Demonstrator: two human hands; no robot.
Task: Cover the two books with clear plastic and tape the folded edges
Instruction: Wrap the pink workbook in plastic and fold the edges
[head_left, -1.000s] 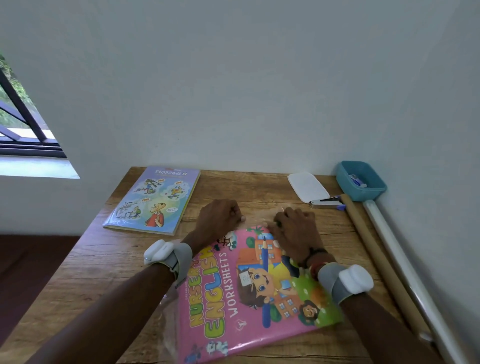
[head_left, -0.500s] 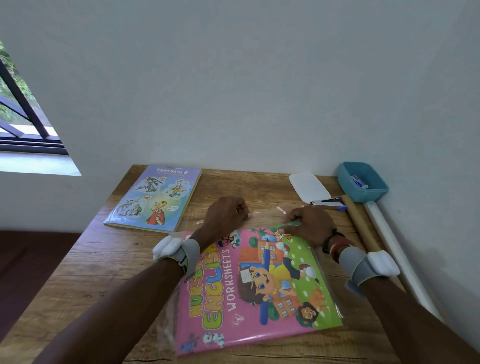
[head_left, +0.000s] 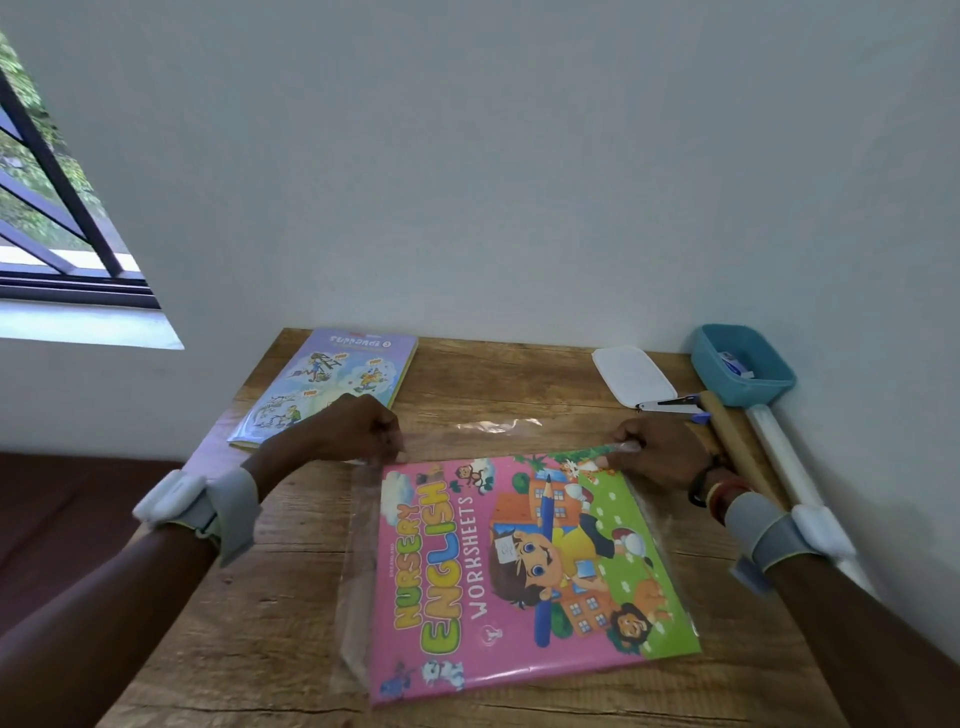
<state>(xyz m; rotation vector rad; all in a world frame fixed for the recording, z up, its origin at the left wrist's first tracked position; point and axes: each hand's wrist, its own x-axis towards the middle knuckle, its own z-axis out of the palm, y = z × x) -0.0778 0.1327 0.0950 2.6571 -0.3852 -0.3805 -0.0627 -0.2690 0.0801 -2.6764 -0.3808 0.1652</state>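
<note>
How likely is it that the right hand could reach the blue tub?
Probably yes: the tub sits just beyond the right hand, nothing tall between. But that hand pinches the plastic and must let go first.

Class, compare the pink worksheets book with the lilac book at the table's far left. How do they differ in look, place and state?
The pink book is pink and green; the lilac book pale purple. The pink book lies nearer, on clear plastic that the left hand and right hand pinch at its far edge; the lilac book lies farther, no sheet seen around it. Both lie flat, face up, on the table.
</note>
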